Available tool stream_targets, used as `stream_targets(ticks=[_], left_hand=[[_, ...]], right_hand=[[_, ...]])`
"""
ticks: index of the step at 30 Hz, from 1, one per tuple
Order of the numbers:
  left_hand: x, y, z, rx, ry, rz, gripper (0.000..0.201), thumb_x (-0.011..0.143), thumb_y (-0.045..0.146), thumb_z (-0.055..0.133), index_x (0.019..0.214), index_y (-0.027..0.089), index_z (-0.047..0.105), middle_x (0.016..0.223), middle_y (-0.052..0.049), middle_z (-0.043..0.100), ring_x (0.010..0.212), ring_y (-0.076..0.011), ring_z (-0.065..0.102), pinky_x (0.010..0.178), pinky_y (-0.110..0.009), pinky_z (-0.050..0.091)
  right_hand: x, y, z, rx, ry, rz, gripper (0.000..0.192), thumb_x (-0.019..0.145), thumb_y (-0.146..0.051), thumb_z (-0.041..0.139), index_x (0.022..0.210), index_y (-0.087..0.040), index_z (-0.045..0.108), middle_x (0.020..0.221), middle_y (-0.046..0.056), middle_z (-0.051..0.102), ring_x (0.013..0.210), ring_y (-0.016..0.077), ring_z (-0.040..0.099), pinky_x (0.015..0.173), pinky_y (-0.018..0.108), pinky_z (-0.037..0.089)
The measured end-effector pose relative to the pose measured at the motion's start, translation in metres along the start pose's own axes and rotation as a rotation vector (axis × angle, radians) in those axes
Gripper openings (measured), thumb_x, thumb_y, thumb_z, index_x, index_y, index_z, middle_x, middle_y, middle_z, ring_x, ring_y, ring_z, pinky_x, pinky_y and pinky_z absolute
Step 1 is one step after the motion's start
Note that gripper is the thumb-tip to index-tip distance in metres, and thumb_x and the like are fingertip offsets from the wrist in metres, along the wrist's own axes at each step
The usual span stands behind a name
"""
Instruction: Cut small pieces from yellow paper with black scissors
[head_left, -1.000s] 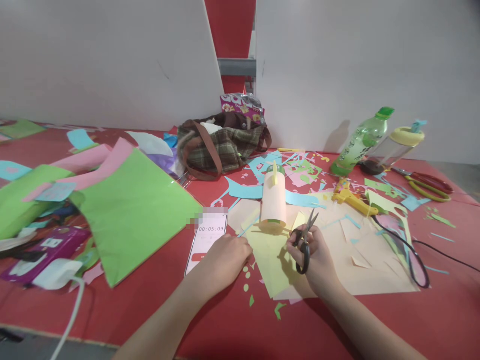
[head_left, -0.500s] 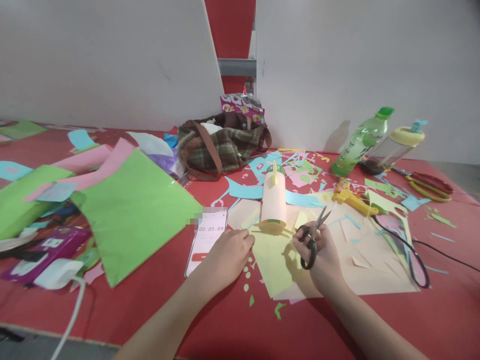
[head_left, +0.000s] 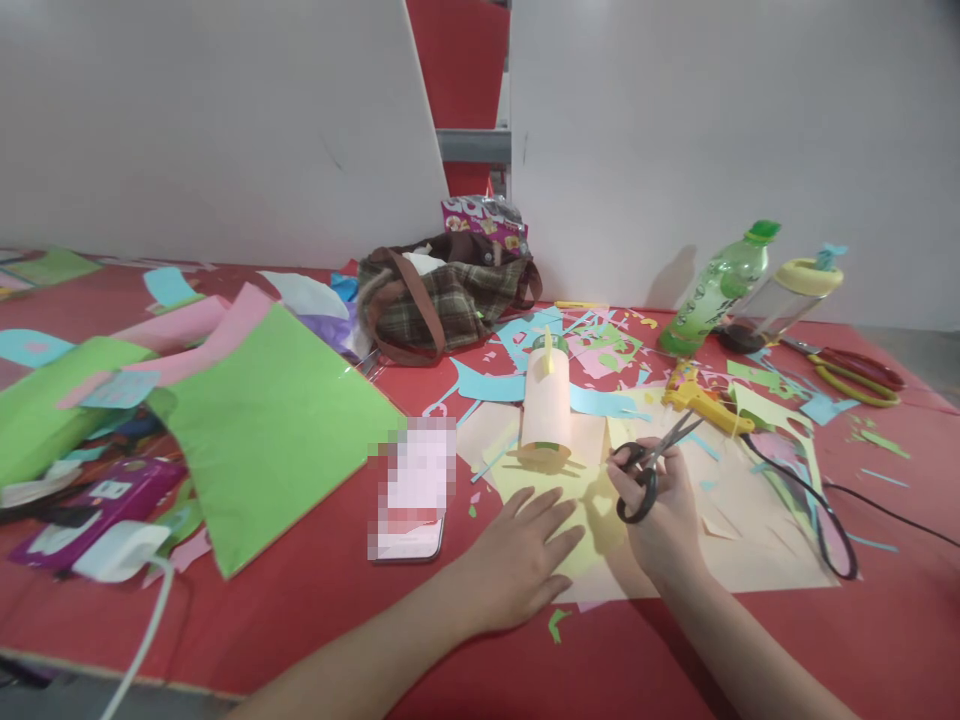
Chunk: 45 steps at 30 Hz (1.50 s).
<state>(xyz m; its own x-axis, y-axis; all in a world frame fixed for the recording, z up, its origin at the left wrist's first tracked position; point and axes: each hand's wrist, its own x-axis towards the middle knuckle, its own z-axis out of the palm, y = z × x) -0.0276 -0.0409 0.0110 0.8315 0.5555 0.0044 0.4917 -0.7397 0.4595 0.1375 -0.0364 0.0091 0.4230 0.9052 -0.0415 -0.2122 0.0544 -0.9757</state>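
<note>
My left hand lies with fingers spread over a pale yellow sheet of paper. In my right hand is a pair of black-handled scissors; the blades are slightly parted and point up to the right. A small yellowish piece of paper shows close beside the right fingertips, and whether they touch it I cannot tell. Beyond both hands a peach paper-wrapped tube with a green top and a yellow tab stands on the papers, with light blue paper strips at its sides.
A phone and a large green sheet are to the left. A yellow glue gun with a black cord, a green bottle, a clear jar and red-and-yellow-handled scissors are to the right. A plaid bag sits behind.
My left hand has moved right from beside the phone onto the yellow paper, and its fingers have spread. My right hand has shifted slightly right with the scissors.
</note>
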Motion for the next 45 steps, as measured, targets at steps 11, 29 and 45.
stream_targets(ticks=[11, 29, 45], left_hand=[[0.014, 0.009, -0.003, -0.569, 0.171, -0.197, 0.036, 0.078, 0.016, 0.035, 0.114, 0.016, 0.036, 0.119, -0.009, 0.042, 0.109, -0.0165, 0.040, 0.091, -0.031, 0.037], [0.079, 0.022, 0.020, -0.033, 0.119, -0.138, 0.043, 0.080, 0.021, 0.030, 0.119, 0.003, 0.030, 0.129, -0.022, 0.028, 0.122, -0.0297, 0.016, 0.096, -0.044, 0.022], [0.105, 0.010, 0.025, -0.352, 0.358, -0.254, 0.023, 0.073, 0.016, 0.041, 0.093, 0.014, 0.051, 0.106, -0.012, 0.050, 0.111, -0.0241, 0.036, 0.097, -0.040, 0.023]], right_hand=[[0.002, -0.003, 0.000, -0.040, 0.043, -0.076, 0.029, 0.059, -0.014, 0.065, 0.079, -0.024, 0.046, 0.068, -0.004, 0.053, 0.062, 0.0117, 0.053, 0.052, 0.022, 0.039], [0.035, 0.008, -0.020, 0.013, 0.217, -0.092, 0.030, 0.061, -0.014, 0.062, 0.083, -0.026, 0.045, 0.069, -0.007, 0.049, 0.057, 0.0089, 0.051, 0.044, 0.018, 0.041], [0.029, 0.010, -0.015, 0.131, 0.150, -0.041, 0.033, 0.063, -0.012, 0.060, 0.088, -0.027, 0.045, 0.075, -0.006, 0.048, 0.056, 0.0069, 0.050, 0.045, 0.016, 0.042]])
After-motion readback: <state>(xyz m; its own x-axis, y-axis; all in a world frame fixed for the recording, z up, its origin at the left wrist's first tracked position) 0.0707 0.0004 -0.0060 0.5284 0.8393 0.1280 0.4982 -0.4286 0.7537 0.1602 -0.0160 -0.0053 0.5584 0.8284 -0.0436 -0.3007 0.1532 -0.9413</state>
